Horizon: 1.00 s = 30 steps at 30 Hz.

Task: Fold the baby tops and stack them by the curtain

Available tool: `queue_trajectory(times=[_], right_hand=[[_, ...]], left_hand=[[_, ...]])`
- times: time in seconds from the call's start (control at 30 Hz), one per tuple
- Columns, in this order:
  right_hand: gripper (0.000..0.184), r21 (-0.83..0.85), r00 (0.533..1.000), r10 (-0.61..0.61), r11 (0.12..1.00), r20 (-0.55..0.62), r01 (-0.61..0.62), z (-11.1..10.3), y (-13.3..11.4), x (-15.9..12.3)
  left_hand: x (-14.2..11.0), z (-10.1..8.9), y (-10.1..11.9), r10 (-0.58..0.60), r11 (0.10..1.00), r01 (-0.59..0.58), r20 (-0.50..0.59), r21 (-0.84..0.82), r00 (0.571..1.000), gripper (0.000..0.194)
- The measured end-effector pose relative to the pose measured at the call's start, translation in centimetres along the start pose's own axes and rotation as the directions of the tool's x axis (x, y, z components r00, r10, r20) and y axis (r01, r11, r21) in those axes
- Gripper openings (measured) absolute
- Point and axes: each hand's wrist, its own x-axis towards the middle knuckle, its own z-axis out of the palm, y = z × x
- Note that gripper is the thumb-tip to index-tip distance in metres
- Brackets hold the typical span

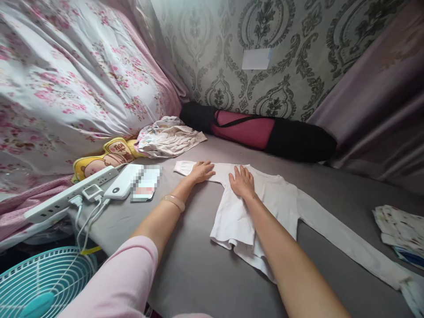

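Note:
A white long-sleeved shirt [281,198] lies spread on the grey bed sheet [188,265], its hem toward me and a little rumpled. My left hand [201,171] rests flat on the shirt's left sleeve, fingers stretched out, with the cuff showing beyond it. My right hand [243,181] lies with fingers spread on the shirt's upper body near the shoulder. The other sleeve stretches out to the lower right. Neither hand grips the cloth. A pale bangle [174,202] circles my left wrist.
At left are a power strip [99,176], a white power bank [124,181], a blurred phone [145,183] and a yellow cushion [106,157]. A crumpled cloth [172,137] and a long black-and-red bag [245,130] lie behind. Folded clothes [399,229] lie right; a fan [43,282] stands lower left.

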Motion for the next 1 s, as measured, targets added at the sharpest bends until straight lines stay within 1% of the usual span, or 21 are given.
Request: queue_trajectory(times=[0.1,0.17,0.3,0.4,0.47,0.5,0.57,0.63,0.7,0.77,0.87,0.93,1.0], right_hand=[[0.06,0.007,1.0,0.002,1.0,0.02,-0.002,-0.1,0.0,0.0],[0.06,0.015,1.0,0.002,1.0,0.026,-0.002,-0.2,0.0,-0.1],[0.06,0.032,1.0,-0.007,0.999,0.011,0.007,0.0,0.1,-0.1],[0.061,0.083,1.0,-0.023,0.996,0.017,0.022,0.1,0.2,0.1],[0.062,0.158,0.997,-0.044,0.987,0.063,0.034,-0.2,0.5,0.3],[0.062,0.214,0.994,-0.054,0.976,0.093,0.033,-0.5,0.8,0.4],[0.062,0.359,0.99,-0.066,0.933,0.126,0.017,-1.3,1.5,0.3],[0.059,0.501,0.994,-0.077,0.865,0.077,0.028,-2.3,2.5,-0.5],[0.056,0.598,0.996,-0.084,0.798,-0.013,0.075,-3.1,3.7,-2.0],[0.054,0.666,0.995,-0.081,0.74,-0.055,0.097,-3.8,5.2,-4.1],[0.05,0.723,0.997,-0.039,0.686,-0.064,0.074,-4.7,7.9,-8.0],[0.044,0.726,0.996,0.006,0.685,-0.09,0.061,-5.3,10.0,-10.7],[0.038,0.726,0.993,0.063,0.687,-0.096,0.026,-5.8,12.0,-13.5]], left_hand=[[-0.1,-1.0,0.2,-0.037,0.999,0.035,0.172,0.019,0.984,0.085],[0.1,-1.4,0.2,-0.05,0.999,0.045,0.234,0.025,0.971,0.101],[0.5,-1.4,0.0,-0.068,0.997,0.059,0.279,0.043,0.958,0.113],[0.6,-0.9,-0.3,-0.07,0.997,0.059,0.256,0.049,0.964,0.115],[0.4,-0.4,-0.5,-0.048,0.998,0.041,0.196,0.042,0.979,0.112],[0.2,0.0,-0.6,-0.029,0.999,0.024,0.144,0.035,0.989,0.11],[-0.2,0.7,-0.9,0.026,0.999,-0.026,-0.006,0.021,1.0,0.105],[-0.5,1.4,-1.2,0.091,0.996,-0.089,-0.173,0.021,0.981,0.098],[-0.7,2.0,-1.3,0.155,0.988,-0.15,-0.3,0.041,0.941,0.091],[-0.9,2.2,-1.1,0.203,0.979,-0.19,-0.362,0.072,0.91,0.083],[-1.6,2.2,-0.3,0.239,0.971,-0.204,-0.415,0.127,0.878,0.066],[-2.2,2.0,0.2,0.227,0.972,-0.173,-0.448,0.16,0.864,0.058],[-3.0,1.7,0.6,0.191,0.977,-0.118,-0.472,0.18,0.861,0.055]])
